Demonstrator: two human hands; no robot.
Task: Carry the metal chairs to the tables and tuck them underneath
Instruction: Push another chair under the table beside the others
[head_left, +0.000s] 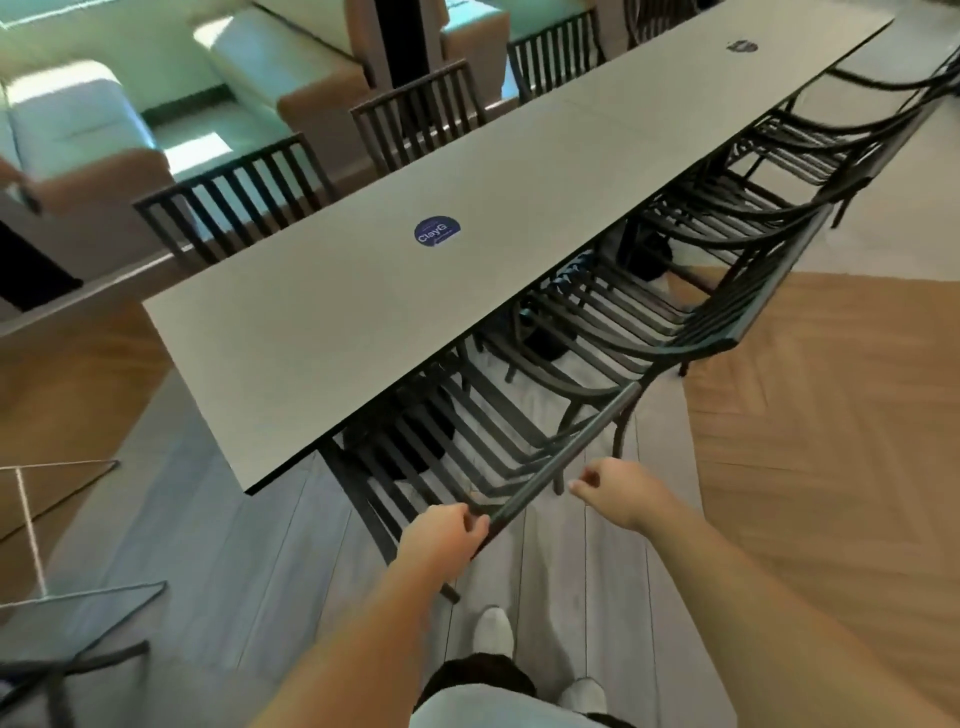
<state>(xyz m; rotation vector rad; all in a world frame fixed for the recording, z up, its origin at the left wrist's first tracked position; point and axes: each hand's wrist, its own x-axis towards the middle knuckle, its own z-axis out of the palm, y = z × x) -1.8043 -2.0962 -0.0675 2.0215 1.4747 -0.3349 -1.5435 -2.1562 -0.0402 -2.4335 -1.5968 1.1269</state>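
While my left hand grips the near metal chair's top rail to steer it under the table, my right hand hangs loosely curled, empty, just beside it. Seat's mostly tucked.

Front legs and seat front of the nearest chair hidden under the table edge; chairs further along the row toward 1 o'clock blur into overlapping slats, individual frames not separable. Round sticker at table centre: large word legible, small print around it too fine to read; second sticker at 1 o'clock too small and blurred to read. Glass panel at 8 o'clock cut by left frame edge; left hand fingertips hidden behind the chair's top rail, both forearms cut by bottom edge.
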